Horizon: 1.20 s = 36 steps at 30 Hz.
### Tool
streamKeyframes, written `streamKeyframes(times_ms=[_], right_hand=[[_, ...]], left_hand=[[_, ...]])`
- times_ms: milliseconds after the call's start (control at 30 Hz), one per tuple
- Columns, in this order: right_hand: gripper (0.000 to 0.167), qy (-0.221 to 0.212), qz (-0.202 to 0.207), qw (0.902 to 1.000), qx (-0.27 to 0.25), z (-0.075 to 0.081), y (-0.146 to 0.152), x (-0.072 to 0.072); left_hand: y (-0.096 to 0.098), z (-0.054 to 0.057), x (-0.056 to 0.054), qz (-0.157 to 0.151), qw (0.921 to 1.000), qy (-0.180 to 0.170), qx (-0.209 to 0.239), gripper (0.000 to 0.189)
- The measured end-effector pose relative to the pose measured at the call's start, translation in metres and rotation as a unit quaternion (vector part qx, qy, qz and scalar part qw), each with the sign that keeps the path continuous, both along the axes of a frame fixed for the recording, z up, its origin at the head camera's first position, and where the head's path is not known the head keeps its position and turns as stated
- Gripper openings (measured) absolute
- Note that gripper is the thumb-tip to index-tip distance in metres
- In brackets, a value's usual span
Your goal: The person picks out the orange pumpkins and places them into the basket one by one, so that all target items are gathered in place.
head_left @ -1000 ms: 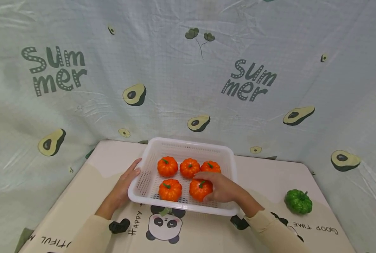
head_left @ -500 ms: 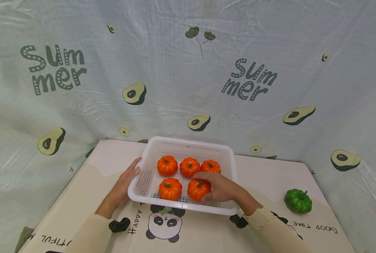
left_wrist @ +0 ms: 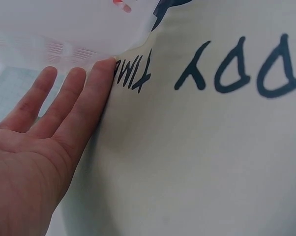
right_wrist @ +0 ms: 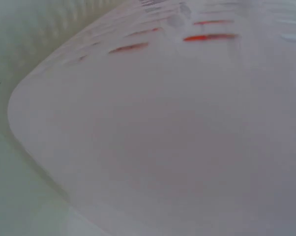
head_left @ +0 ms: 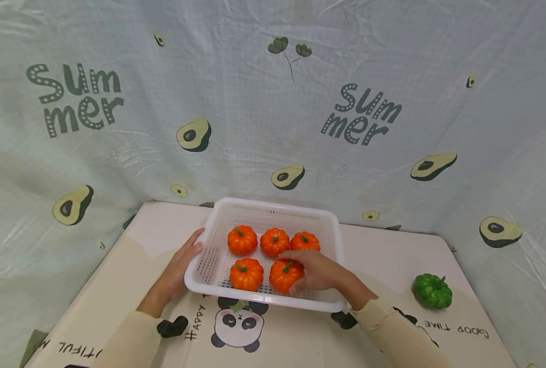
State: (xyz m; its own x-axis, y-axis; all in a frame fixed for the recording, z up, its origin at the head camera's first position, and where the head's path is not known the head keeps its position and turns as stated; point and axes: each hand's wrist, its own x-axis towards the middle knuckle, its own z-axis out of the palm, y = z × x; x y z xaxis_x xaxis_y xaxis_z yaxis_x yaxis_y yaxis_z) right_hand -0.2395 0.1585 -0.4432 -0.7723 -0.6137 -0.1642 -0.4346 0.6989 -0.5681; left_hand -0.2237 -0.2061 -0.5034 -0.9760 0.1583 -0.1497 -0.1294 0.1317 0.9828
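A white plastic basket (head_left: 273,301) holds several small orange pumpkins with green stems. My right hand (head_left: 318,270) reaches over its front right rim and grips the front right pumpkin (head_left: 282,278), fingers over the top and thumb at the near side. To its left, apart from it, sits another orange pumpkin (head_left: 246,275). My left hand (head_left: 176,271) rests along the basket's left side. In the left wrist view the fingers (left_wrist: 72,101) are straight, their tips at the basket wall (left_wrist: 64,29). The right wrist view holds only the basket's wall (right_wrist: 177,137) close up; that hand is hidden there.
A green pumpkin (head_left: 432,291) lies on the table's right side, outside the basket. Three orange pumpkins stand in the basket's back row, among them a middle one (head_left: 275,242). A printed cloth curtain (head_left: 254,102) rises behind the table (head_left: 374,255).
My right hand and the pumpkin in it have slid a little to the left inside the basket, towards the front left pumpkin. My left hand has stayed at the basket's side.
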Motion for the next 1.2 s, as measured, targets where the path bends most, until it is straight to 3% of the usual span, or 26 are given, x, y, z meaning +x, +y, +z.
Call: streamKeyframes(times_ms=[267, 1200], right_hand=[[0.07, -0.016, -0.01, 0.9998, 0.003, -0.0037, -0.0072, 0.0009], [0.074, -0.006, -0.007, 1.0, 0.002, -0.0096, -0.0081, -0.0035]], left_hand=[[-0.0004, -0.0019, -0.0024, -0.002, 1.0, 0.002, 0.003, 0.06], [-0.0017, -0.001, -0.0005, -0.012, 0.9997, 0.006, 0.02, 0.059]])
